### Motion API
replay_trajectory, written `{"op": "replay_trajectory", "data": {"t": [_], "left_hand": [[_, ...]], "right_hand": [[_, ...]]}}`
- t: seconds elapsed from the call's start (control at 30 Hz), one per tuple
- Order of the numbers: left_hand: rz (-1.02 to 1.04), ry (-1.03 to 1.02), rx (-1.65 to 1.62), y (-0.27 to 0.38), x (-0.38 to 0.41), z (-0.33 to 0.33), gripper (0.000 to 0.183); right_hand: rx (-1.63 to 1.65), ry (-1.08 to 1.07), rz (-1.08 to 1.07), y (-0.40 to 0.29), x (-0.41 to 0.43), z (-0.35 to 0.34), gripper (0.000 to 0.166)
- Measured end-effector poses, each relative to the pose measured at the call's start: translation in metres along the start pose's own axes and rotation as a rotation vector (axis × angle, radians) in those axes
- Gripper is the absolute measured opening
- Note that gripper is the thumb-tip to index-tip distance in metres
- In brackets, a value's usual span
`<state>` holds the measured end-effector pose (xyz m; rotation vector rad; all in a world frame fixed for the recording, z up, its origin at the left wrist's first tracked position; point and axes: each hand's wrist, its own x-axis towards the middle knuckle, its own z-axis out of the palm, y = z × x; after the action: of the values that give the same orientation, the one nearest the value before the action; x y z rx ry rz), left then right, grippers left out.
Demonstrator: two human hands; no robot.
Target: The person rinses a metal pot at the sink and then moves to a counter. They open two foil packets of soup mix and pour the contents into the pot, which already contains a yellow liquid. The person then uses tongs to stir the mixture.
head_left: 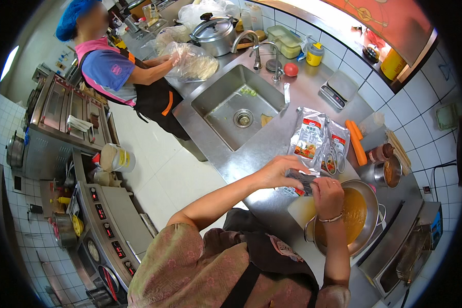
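Note:
My left hand (283,173) and my right hand (328,194) meet over the steel counter, both gripping a small dark packet (302,180) between them. Just beyond them lie silver foil pouches (308,133) with red and white printing. A pair of scissors (335,159) rests on the pouches. Partly beneath my right forearm stands a two-handled steel pot (360,215) holding orange-brown liquid. A pale board (302,210) shows at the pot's left. What the packet contains is hidden.
Ahead is a steel sink (238,107) with a faucet. Carrots (356,142), a sauce bottle (381,153), a small steel pot (387,172) and a kitchen scale (338,90) stand along the right. A co-worker (111,65) handles a plastic bag across the sink.

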<state>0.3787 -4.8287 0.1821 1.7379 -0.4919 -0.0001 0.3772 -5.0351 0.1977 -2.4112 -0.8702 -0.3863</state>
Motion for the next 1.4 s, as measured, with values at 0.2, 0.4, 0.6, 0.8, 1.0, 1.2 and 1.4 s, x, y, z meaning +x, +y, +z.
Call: {"op": "replay_trajectory", "data": {"t": [0.2,0.4,0.6,0.8,1.0,1.2,1.4], "left_hand": [[-0.082,0.049,0.136,-0.012,-0.005,0.030,0.006],[-0.115,0.157,0.326,0.004,-0.011,0.048,0.015],[-0.066,0.188,0.210,-0.011,-0.008,0.043,0.009],[-0.366,0.217,-0.247,-0.042,-0.025,0.042,0.006],[-0.391,0.303,-0.516,-0.046,-0.016,0.067,0.014],[-0.375,0.308,-0.581,-0.051,-0.021,0.055,0.014],[-0.427,0.452,-0.575,-0.056,-0.025,0.055,0.011]], "right_hand": [[0.022,0.006,0.099,-0.005,-0.004,0.009,0.021],[-0.055,0.022,0.055,0.027,-0.042,-0.006,0.011],[0.058,-0.027,0.283,0.033,-0.058,-0.010,0.005],[0.238,0.108,0.250,0.055,-0.079,-0.005,0.014],[0.130,0.024,0.357,0.069,-0.085,-0.028,0.010],[0.444,-0.062,0.548,0.124,-0.068,-0.028,0.019],[0.005,-0.225,0.454,0.199,-0.019,0.026,0.014]]}}
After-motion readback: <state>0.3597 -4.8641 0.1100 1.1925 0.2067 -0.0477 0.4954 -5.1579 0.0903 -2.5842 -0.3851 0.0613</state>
